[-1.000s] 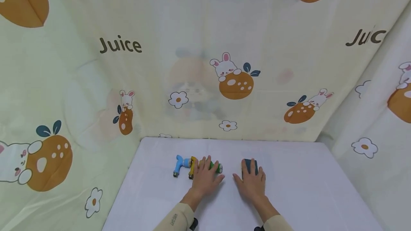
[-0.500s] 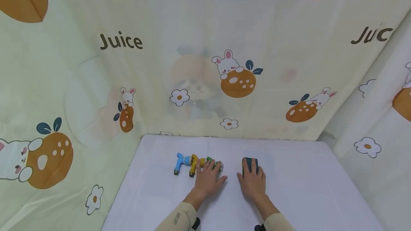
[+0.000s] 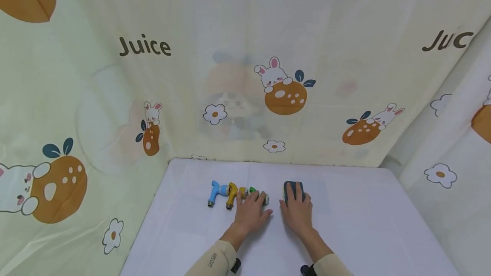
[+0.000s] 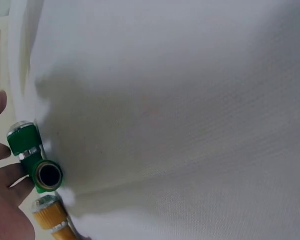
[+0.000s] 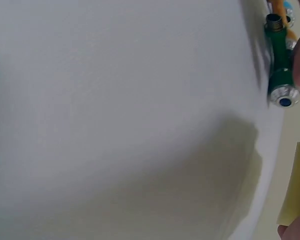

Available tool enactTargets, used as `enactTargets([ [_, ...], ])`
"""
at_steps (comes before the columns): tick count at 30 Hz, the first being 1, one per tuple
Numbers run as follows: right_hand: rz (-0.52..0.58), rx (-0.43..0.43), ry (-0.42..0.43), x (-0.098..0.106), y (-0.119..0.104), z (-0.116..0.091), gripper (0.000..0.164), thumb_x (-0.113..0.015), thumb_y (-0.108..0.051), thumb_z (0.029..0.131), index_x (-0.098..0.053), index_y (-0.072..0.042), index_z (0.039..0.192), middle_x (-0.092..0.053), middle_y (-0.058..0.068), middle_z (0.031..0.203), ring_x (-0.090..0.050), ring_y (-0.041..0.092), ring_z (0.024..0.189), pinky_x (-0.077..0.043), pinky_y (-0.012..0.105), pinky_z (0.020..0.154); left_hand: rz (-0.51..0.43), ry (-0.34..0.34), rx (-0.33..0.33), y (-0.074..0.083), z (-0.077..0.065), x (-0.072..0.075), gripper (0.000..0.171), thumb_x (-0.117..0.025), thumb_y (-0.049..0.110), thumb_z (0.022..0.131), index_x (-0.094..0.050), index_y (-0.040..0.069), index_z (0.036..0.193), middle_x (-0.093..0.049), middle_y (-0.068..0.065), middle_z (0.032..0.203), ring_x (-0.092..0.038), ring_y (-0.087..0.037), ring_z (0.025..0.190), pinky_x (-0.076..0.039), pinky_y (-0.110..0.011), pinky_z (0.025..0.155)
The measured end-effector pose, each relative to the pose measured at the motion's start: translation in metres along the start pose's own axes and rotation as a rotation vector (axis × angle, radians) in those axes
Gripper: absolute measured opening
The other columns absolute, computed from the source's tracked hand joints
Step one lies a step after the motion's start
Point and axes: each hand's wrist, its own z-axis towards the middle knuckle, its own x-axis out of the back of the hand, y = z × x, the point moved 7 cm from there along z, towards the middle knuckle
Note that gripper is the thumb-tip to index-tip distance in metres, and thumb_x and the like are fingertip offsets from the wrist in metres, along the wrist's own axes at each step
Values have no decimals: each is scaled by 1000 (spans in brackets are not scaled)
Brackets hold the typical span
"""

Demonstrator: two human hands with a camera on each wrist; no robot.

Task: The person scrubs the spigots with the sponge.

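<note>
In the head view, a row of faucets lies on the table: a blue faucet [image 3: 215, 191], a yellow faucet [image 3: 232, 195] and a green faucet [image 4: 30, 155]. My left hand [image 3: 250, 213] rests over the green one, fingers spread across it and thumb out to the side, covering much of it. To the right, my right hand [image 3: 298, 214] grips a sponge [image 3: 290, 185], dark blue on top, with the thumb at its left side and fingers over it. Its yellow side [image 5: 296, 187] shows in the right wrist view, fingertips at both ends.
A white cloth covers the table [image 3: 364, 225]. Behind it and at both sides hangs a cream curtain [image 3: 184, 97] printed with rabbits, oranges and flowers.
My right hand has shifted left with the sponge, closer to the faucets. My left hand has slid slightly right, leaving more of the yellow faucet in sight. The head view has tilted a little.
</note>
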Motion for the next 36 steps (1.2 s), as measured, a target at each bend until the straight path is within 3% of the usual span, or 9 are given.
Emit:
enactTargets([
  [9,12,32,20,12,-24,-1,69,-61,-33,104,-32,-9,162,-16,26,170,-28,61,142,-30,76,112,-79,-62,5,3,-2,-10,64,-60,41,104,-43,9,157,-41,-17,164,-40,-35,151,-45,-54,116],
  [14,16,74,58,19,-35,-5,71,-66,-30,101,-35,-7,161,-18,26,170,-30,57,141,-33,74,111,-158,-37,57,4,-3,-10,51,-65,39,102,-55,17,147,-48,-20,155,-49,-37,143,-54,-53,107],
  [17,9,92,60,19,-40,-7,73,-67,-31,100,-34,-7,161,-18,25,170,-31,55,140,-34,73,110,-183,-25,96,6,-4,-8,48,-72,41,98,-60,20,140,-58,-19,141,-60,-35,127,-58,-51,97],
  [21,20,112,66,19,-45,-10,75,-68,-32,99,-34,-8,161,-18,25,169,-34,53,138,-37,71,108,-166,-9,109,12,-4,-3,45,-75,42,95,-62,20,132,-66,-15,120,-64,-30,108,-58,-48,87],
  [24,44,128,80,20,-49,-12,76,-71,-30,97,-36,-8,161,-20,26,168,-37,52,135,-38,71,106,-157,-18,109,13,-4,-2,46,-75,43,95,-61,19,131,-66,-13,116,-63,-28,104,-58,-45,85],
  [27,51,139,90,23,-52,-13,77,-71,-29,97,-35,-7,161,-21,26,168,-37,50,133,-39,69,105,-190,-31,122,9,-1,-2,51,-76,42,94,-57,16,133,-66,-10,113,-63,-22,97,-57,-38,76],
  [30,54,147,98,25,-55,-14,77,-70,-30,98,-35,-7,161,-20,25,169,-37,48,133,-40,67,104,-281,-29,141,4,3,0,61,-76,42,93,-52,11,140,-65,-10,113,-60,-16,90,-54,-33,69],
  [33,85,150,88,27,-57,-13,77,-68,-30,98,-32,-7,163,-18,24,170,-35,46,135,-38,66,106,-400,-23,156,-1,4,8,78,-76,40,92,-41,6,153,-63,-16,129,-64,-20,100,-58,-36,80],
  [36,180,139,66,27,-58,-13,78,-67,-29,99,-30,-8,164,-19,23,170,-35,44,133,-38,62,105,-531,-10,163,-5,3,20,95,-78,40,92,-27,2,162,-51,-24,152,-61,-32,126,-56,-47,102],
])
